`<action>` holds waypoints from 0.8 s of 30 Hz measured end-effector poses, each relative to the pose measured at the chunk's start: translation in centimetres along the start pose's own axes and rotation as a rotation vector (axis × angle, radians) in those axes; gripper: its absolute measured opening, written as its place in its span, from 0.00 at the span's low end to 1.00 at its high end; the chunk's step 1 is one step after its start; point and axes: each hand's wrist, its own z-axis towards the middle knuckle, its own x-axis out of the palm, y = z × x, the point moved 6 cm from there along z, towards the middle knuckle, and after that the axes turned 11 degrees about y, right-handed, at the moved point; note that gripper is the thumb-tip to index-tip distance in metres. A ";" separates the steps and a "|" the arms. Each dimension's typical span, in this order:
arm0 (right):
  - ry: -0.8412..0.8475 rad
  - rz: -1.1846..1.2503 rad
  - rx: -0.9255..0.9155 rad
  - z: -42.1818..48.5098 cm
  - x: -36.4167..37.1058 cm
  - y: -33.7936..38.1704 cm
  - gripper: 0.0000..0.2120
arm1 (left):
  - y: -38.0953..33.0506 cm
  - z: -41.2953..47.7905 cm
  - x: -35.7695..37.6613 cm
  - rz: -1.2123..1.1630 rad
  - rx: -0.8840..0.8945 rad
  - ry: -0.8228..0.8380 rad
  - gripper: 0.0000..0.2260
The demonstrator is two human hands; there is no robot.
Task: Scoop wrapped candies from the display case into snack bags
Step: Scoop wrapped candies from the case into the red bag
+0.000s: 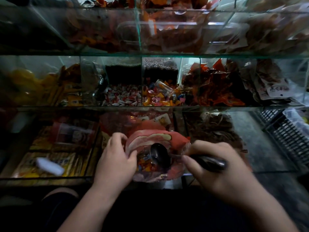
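Note:
A red snack bag [155,136] stands open in front of the bottom shelf of the glass display case [153,108]. My left hand [117,158] grips the bag's left rim and holds its mouth open. My right hand [214,166] grips the dark handle of a metal scoop [160,155], whose bowl is inside the bag's mouth. Several wrapped candies [143,163] lie in the bag under the scoop. The compartment of mixed coloured wrapped candies [162,97] is on the middle shelf, straight above the bag.
A compartment of red-and-white candies [122,97] lies left of the coloured ones. Orange snack packets [215,87] fill the compartment to the right. Yellow packs and a white object [50,165] lie at the lower left. Black plastic crates [289,136] stand on the floor at right.

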 end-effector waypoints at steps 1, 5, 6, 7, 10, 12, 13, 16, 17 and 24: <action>0.053 -0.051 0.042 1.1 1.6 -0.9 0.08 | 0.6 -0.2 0.4 0.005 -0.037 0.024 0.20; 0.175 -0.174 0.103 5.3 7.6 -3.4 0.08 | 2.1 0.0 1.0 0.084 -0.108 0.119 0.09; 0.197 -0.157 0.129 5.8 9.0 -4.2 0.08 | 2.3 0.1 0.9 0.100 -0.095 0.115 0.02; 0.215 -0.139 0.167 6.2 10.3 -5.1 0.08 | 2.3 0.1 0.7 0.096 -0.080 0.094 0.04; 0.140 -0.033 0.257 6.1 12.4 -6.7 0.10 | 2.1 -0.3 0.9 0.019 -0.019 0.048 0.11; 0.012 0.150 0.346 5.8 12.4 -8.0 0.09 | 1.7 -0.7 1.2 -0.042 0.019 0.049 0.12; -0.045 0.263 0.412 5.6 12.3 -8.9 0.07 | 1.6 -0.9 1.4 -0.072 0.021 0.059 0.13; -0.110 0.505 0.600 5.1 12.6 -10.8 0.09 | 1.9 -0.9 1.6 -0.117 0.017 0.072 0.13; -0.129 0.527 0.632 4.9 12.8 -11.0 0.09 | 1.9 -0.9 1.7 -0.128 0.012 0.077 0.14; -0.058 0.412 0.513 5.7 14.3 -8.3 0.11 | 2.6 -1.0 1.4 -0.156 0.006 0.064 0.14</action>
